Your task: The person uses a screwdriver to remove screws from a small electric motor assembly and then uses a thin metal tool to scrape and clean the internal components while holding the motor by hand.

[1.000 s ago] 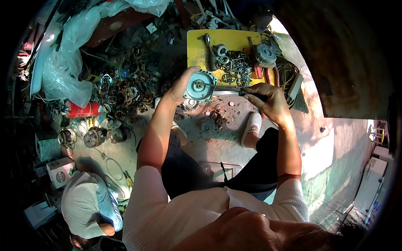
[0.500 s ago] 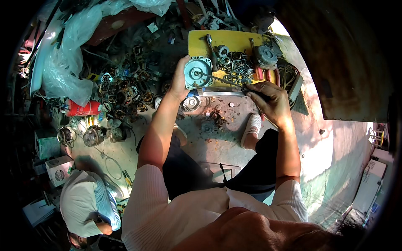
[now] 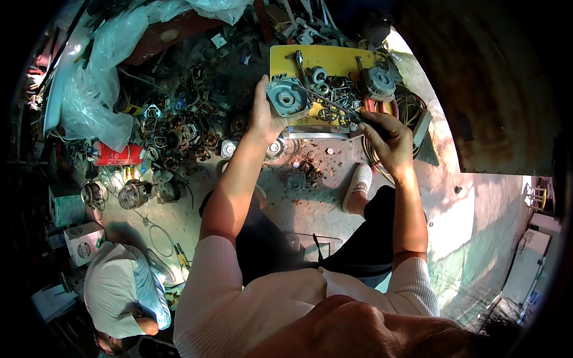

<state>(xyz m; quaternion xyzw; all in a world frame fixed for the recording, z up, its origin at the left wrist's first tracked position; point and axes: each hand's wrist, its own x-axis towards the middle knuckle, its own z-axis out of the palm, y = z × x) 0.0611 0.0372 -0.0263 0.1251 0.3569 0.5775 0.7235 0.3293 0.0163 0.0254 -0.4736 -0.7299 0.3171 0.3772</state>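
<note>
You had the work part-done, as far as this view could show: the square-flanged metal cover (image 3: 286, 100) was free of any motor body, its hollow face turned up and its round centre exposed. Whether anything was left to come out of that centre, or to be cleaned from it, could not be told at this size. Your left hand (image 3: 266, 118) was clamped on the cover's left side and lower edge, holding it somewhat tilted above the near left part of the yellow board (image 3: 334, 56). Your right hand (image 3: 391, 142) was wrapped around the dark handle of a long-shafted tool (image 3: 326, 99), well apart from the cover, to its right and nearer to you. The shaft slanted from that grip up and left, its far end over the cover's right part, close to the centre; whether it touched the metal, you could not have judged from here. Beyond the shaft, on the board, lay a heap of metal rings (image 3: 338, 89), with a wrench (image 3: 300, 62) to its left and a round motor housing (image 3: 379, 82) to its right.
</note>
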